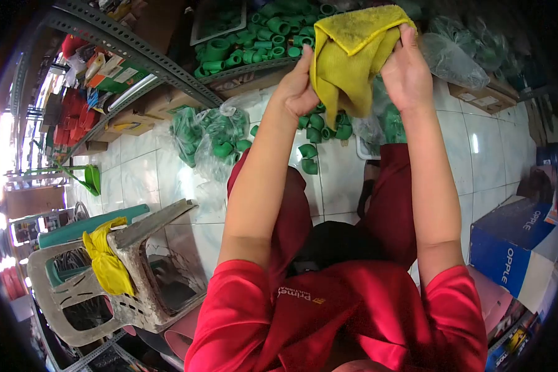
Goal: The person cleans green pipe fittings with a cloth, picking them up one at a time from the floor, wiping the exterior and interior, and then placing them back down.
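A yellow microfibre cloth [347,71] is held up in front of me, its top edge folded over and a corner hanging down. My left hand [299,85] grips its left side, thumb upright and the other fingers partly hidden behind the fabric. At the cloth's right side, my right hand [409,74] has hold of the upper edge, with some fingertips out of sight. Behind the cloth, green pipe fittings [260,43] fill a shelf. More green elbow fittings [309,158] lie on the tiled floor below it.
Plastic bags of green fittings [214,133] rest on the floor to the left. A worn plastic chair [130,279] with a yellow bag on it stands at lower left. Blue and white boxes [514,248] are at right. A metal rack [136,49] runs along the upper left.
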`<state>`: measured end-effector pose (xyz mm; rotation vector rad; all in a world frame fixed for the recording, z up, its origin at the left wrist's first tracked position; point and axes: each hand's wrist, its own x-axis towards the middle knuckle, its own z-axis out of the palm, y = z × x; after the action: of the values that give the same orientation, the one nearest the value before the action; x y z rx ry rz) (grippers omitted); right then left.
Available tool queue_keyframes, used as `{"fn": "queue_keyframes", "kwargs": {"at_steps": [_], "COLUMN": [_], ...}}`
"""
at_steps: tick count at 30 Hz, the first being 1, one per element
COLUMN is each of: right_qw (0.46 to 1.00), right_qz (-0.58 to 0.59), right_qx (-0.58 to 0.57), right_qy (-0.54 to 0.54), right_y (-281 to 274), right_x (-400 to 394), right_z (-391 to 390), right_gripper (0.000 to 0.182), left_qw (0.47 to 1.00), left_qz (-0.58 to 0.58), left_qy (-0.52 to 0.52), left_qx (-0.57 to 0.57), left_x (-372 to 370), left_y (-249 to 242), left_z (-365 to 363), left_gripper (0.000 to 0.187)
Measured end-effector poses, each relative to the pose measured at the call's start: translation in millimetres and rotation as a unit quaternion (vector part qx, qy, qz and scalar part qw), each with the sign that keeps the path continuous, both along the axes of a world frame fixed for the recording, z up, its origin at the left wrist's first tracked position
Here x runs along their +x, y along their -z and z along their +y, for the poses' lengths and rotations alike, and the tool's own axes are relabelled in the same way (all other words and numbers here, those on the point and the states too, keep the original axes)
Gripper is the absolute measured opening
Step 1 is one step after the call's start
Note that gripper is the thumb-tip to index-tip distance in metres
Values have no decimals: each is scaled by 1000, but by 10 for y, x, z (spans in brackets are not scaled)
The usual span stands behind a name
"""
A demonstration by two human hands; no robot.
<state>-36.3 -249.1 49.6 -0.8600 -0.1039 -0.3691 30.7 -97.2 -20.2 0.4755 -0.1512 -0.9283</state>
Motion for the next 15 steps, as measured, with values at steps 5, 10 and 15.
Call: {"fn": "queue_keyframes", "kwargs": {"at_steps": [5,10,15], "right_qw": [999,992,944], "right_qz": [-13,-2,66], "right_qx": [36,101,153], "right_qy": [-33,80,285], "right_y": [-47,-24,14], "right_x": [-50,2,-21], "right_z": [-75,-324,-680], "right_gripper": [42,34,24], "left_qw": [996,864,301], "left_qz": [77,140,-564], "left_qy": [-46,-206,102], "left_qx": [15,437,762], "left_x": [190,371,520], "left_y": [293,710,1838], "left_z": [-20,69,457], "left_gripper": [36,30,26]}}
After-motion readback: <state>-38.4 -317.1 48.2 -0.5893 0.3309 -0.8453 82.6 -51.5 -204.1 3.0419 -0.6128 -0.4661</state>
